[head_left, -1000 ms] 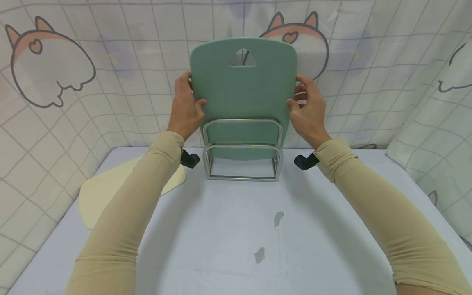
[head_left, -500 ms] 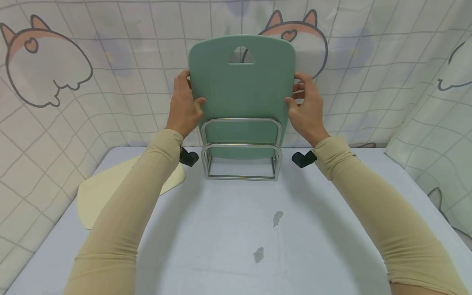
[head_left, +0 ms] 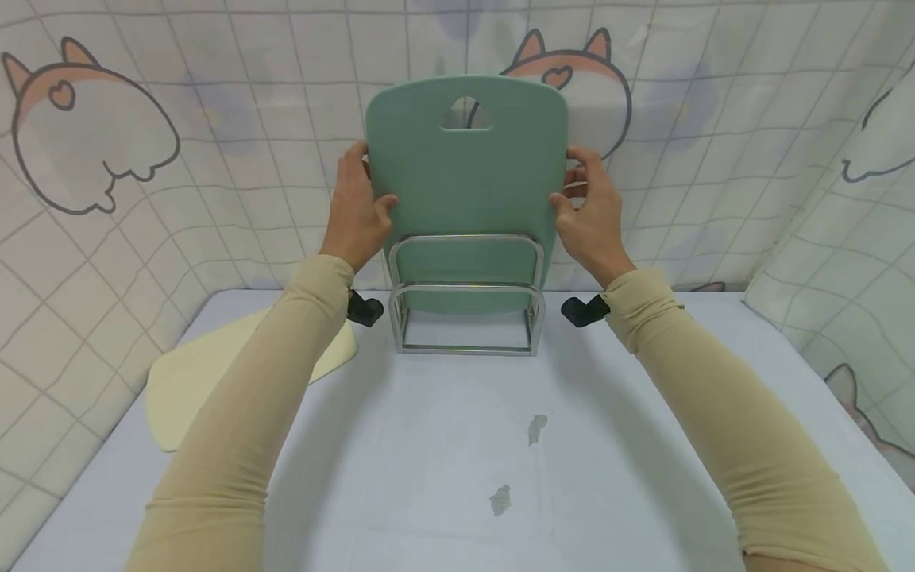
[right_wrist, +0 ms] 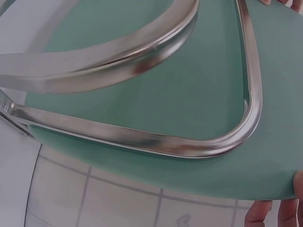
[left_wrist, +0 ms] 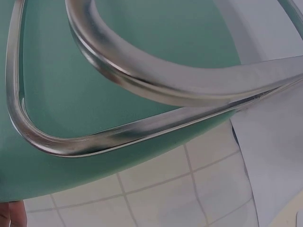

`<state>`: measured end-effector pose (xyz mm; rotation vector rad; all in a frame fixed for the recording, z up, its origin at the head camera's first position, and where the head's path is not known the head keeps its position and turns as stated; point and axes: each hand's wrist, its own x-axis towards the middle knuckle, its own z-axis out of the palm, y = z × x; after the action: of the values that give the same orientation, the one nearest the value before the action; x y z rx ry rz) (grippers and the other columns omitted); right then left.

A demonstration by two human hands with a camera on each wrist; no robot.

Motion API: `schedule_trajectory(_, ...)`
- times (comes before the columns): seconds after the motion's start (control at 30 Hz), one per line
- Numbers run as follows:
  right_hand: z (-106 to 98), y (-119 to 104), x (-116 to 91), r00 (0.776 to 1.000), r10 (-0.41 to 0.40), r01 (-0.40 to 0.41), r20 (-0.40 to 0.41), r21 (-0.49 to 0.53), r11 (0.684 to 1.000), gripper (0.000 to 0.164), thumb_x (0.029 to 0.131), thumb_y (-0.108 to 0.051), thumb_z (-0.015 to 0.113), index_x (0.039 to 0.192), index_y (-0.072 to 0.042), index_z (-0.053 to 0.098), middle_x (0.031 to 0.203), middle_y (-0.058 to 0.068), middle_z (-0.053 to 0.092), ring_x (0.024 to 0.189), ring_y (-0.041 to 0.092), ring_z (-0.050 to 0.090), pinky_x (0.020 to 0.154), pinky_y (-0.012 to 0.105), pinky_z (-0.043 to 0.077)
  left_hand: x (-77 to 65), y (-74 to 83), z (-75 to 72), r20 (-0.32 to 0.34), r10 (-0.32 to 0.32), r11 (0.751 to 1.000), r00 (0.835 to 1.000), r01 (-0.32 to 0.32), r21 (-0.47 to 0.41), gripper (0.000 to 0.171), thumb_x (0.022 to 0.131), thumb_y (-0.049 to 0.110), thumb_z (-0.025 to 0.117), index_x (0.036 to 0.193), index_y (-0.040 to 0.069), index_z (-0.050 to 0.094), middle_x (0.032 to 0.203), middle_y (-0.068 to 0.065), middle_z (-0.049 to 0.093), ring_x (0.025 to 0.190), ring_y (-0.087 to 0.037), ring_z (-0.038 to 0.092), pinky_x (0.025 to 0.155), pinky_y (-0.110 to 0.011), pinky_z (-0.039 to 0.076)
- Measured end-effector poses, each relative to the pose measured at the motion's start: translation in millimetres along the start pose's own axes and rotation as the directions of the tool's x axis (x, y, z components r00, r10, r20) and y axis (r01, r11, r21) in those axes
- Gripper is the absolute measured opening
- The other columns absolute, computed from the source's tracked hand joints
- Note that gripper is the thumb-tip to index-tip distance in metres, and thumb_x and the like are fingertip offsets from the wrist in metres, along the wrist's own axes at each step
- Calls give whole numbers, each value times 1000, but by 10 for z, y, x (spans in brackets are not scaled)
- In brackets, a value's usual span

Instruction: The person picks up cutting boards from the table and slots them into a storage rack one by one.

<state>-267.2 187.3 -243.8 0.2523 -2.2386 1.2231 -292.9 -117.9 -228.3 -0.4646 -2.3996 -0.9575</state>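
Observation:
A green cutting board (head_left: 465,183) with a cut-out handle hole near its top stands upright behind the bars of a silver metal rack (head_left: 466,287). My left hand (head_left: 359,206) grips its left edge, thumb on the front face. On the opposite edge my right hand (head_left: 590,214) pinches it, thumb in front and fingers behind. In the left wrist view the rack's bent bars (left_wrist: 137,135) cross in front of the board (left_wrist: 52,94), with a fingertip at the lower left. The right wrist view shows the board (right_wrist: 279,113) beyond the bars, with fingers (right_wrist: 287,213) at its edge.
A cream-coloured flat board (head_left: 193,381) lies on the table at the left, partly hidden by my left forearm. The white-covered table (head_left: 429,445) has two grey patches. A tile-patterned curtain (head_left: 272,103) with cartoon animals hangs behind and at both sides.
Both hands keep hold of the green cutting board, which stays in the rack. The head view has shifted slightly; the hands and board hardly move against the rack.

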Motion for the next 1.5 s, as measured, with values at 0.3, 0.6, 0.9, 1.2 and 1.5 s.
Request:
schedule_trajectory(0.3,-1,27,5,1000,9,-9,5,0,1000,54,100,1,57,150,-16,45,125,19,60,115,33,64,95,47,55,7,2,13,7,-2,1000,1000,2,0,62,101,0,59,153,0,25,138,-25,43,124,-37,49,107,-48,46)
schedule_trajectory(0.6,1,21,14,1000,6,-6,6,-17,1000,54,101,0,57,151,-16,44,127,20,60,114,34,64,93,48,56,20,-15,12,24,-8,1000,1000,8,0,63,101,1,58,154,2,24,140,-25,43,127,-37,49,110,-48,45)
schedule_trajectory(0.9,6,18,25,1000,24,-24,13,-14,1000,54,101,-1,56,151,-17,43,127,19,60,112,32,62,91,45,55,38,-26,23,23,-6,1000,1000,6,-3,64,101,1,59,154,2,24,142,-25,42,131,-37,49,113,-47,45)
schedule_trajectory(1.2,17,24,40,999,33,-33,11,-19,999,54,101,-1,56,151,-19,44,127,18,60,112,32,63,90,44,55,55,-39,30,20,-9,1000,1000,10,-6,63,101,1,59,154,2,25,141,-24,43,131,-36,49,112,-47,45)
schedule_trajectory(1.5,20,32,57,999,43,-43,14,-16,999,54,101,-2,56,151,-19,44,128,18,60,112,32,63,90,43,54,55,-34,35,27,-22,1000,999,22,2,63,102,2,58,154,3,24,142,-24,43,130,-37,49,112,-48,45)
